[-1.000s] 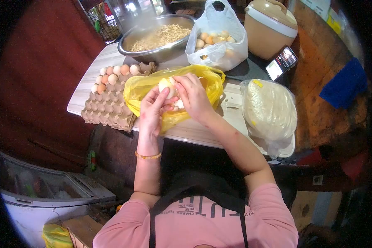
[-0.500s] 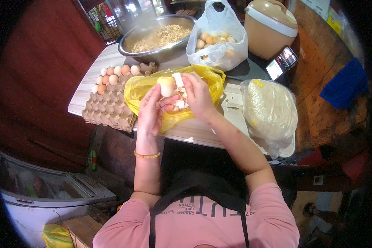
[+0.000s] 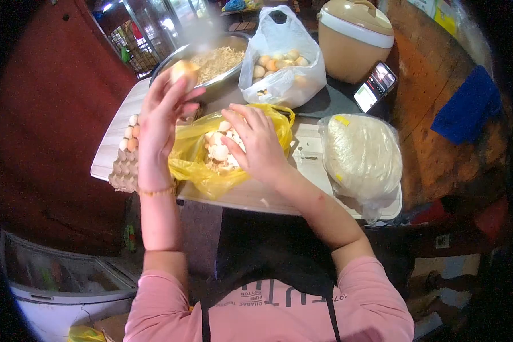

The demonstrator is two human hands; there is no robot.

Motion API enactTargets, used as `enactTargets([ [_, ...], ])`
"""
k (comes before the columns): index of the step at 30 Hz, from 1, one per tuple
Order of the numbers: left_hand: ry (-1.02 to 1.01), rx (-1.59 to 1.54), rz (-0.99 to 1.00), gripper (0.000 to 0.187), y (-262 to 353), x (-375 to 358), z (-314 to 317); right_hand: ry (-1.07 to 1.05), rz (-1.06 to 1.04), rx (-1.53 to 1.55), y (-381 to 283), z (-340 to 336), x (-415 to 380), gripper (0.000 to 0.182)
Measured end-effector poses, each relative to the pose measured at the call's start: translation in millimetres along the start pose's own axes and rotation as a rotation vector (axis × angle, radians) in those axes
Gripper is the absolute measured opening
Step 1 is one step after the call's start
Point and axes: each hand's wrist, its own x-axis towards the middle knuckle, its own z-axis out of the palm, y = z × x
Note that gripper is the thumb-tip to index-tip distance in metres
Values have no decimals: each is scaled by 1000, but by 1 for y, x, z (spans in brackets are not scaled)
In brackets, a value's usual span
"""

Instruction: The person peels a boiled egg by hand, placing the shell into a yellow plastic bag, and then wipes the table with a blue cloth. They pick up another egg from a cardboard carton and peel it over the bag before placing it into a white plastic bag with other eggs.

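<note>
My left hand (image 3: 165, 105) is raised at the near rim of the steel bowl (image 3: 233, 73), its fingers closed round a pale, smooth egg (image 3: 184, 72) that is a little blurred. Below and to the right, my right hand (image 3: 259, 142) hovers with fingers spread over a yellow plastic bag (image 3: 194, 154). Broken eggshells (image 3: 218, 149) fill the middle of that bag. Behind my left wrist, several white and brown eggs (image 3: 132, 137) sit in a cardboard egg tray (image 3: 124, 169), partly hidden by the arm.
The bowl holds shredded, straw-coloured material. A white plastic bag (image 3: 282, 88) of eggs stands behind the yellow bag, beside a beige lidded container (image 3: 350, 43). A lit phone (image 3: 375, 86) leans there. A wrapped pale bundle (image 3: 362, 154) lies at the table's right edge.
My left hand has carried the egg up and left, from above the yellow bag to the bowl. My right hand has let go of shell pieces and spread its fingers. The view has shifted slightly.
</note>
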Motion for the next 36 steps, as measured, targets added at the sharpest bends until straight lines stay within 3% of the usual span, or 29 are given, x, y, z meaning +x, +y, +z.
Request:
enactTargets([
  [5, -281, 404, 29, 46, -54, 101, 59, 85, -74, -8, 0, -22, 6, 35],
  [8, -355, 459, 14, 46, -100, 159, 100, 92, -85, -74, 7, -26, 5, 33],
  [10, -354, 538, 15, 58, -124, 189, 127, 91, -83, -112, 13, -27, 4, 32],
  [11, -322, 729, 174, 72, -141, 208, 136, 93, -79, -124, 16, -26, 4, 31],
  [12, -330, 720, 185, 72, -139, 222, 145, 91, -72, -134, 19, -27, 5, 31],
  [14, -152, 856, 556, 84, -143, 238, 153, 87, -63, -133, 23, -29, 6, 30],
  [15, -12, 823, 535, 82, -132, 232, 158, 92, -49, -135, 25, -28, 6, 30],
  [18, -40, 878, 532, 90, -131, 244, 147, 86, -34, -131, 23, -26, 5, 31],
  [19, -95, 923, 408, 84, -117, 228, 147, 91, -43, -138, 21, -25, 6, 31],
  [21, -162, 945, 445, 68, -112, 215, 136, 71, -55, -125, 19, -24, 4, 31],
  [25, -270, 883, 409, 39, -95, 185, 86, 48, -60, -151, 16, -25, 7, 28],
  [28, -272, 1069, 220, 37, -66, 166, 12, 52, -58, -133, 12, -31, 11, 27],
  [31, -15, 1319, 56, 30, -68, 161, -91, 73, -46, -109, 12, -33, 11, 27],
  [32, 3, 1467, -73, 34, -53, 148, -115, 85, -50, -97, 11, -33, 12, 27],
  [33, 49, 1536, 0, 30, -76, 149, -171, 92, -50, -96, 10, -32, 12, 26],
  [34, -2, 1695, -160, 28, -89, 143, -227, 95, -51, -93, 9, -31, 12, 26],
  [36, 328, 714, -539, 27, -132, 107, -328, 93, -60, -79, 11, -29, 11, 25],
])
